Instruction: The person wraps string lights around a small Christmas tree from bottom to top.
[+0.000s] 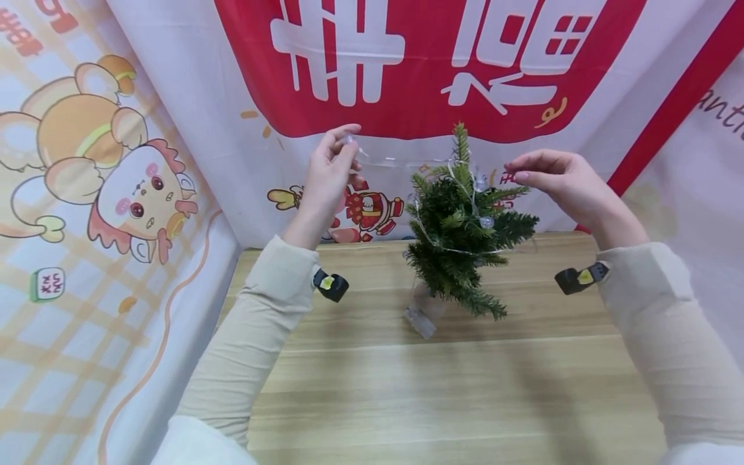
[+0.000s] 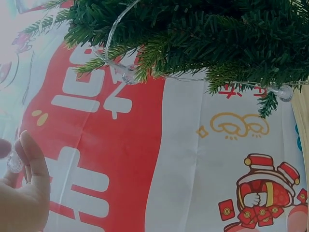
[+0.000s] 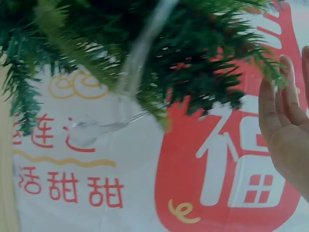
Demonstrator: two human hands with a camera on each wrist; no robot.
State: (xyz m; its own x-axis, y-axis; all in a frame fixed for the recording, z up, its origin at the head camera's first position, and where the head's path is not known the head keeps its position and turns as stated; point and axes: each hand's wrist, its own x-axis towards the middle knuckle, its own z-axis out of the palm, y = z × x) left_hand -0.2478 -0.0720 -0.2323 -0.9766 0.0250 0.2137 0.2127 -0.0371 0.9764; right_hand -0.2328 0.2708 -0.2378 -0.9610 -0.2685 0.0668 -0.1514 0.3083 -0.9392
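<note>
A small artificial Christmas tree [image 1: 456,248] stands tilted on the table, wound with a clear string of lights [image 1: 444,248] that has round clear bulbs [image 2: 286,93]. Out to the left of the tree, my left hand [image 1: 332,161] pinches a clear bulb [image 2: 15,163] of the string between thumb and fingers. From there the strand stretches across to the treetop. On the other side, my right hand [image 1: 555,173] is raised beside the upper branches with loosely bent fingers and nothing held. Its fingers [image 3: 268,104] overlap a branch tip in the right wrist view.
A clear, box-like piece [image 1: 421,321] lies by the tree's pale base on the wood-grain table [image 1: 442,400]. Behind stands a white cloth backdrop with a large red print [image 1: 418,116]. A printed cloth wall [image 1: 75,310] closes the left side.
</note>
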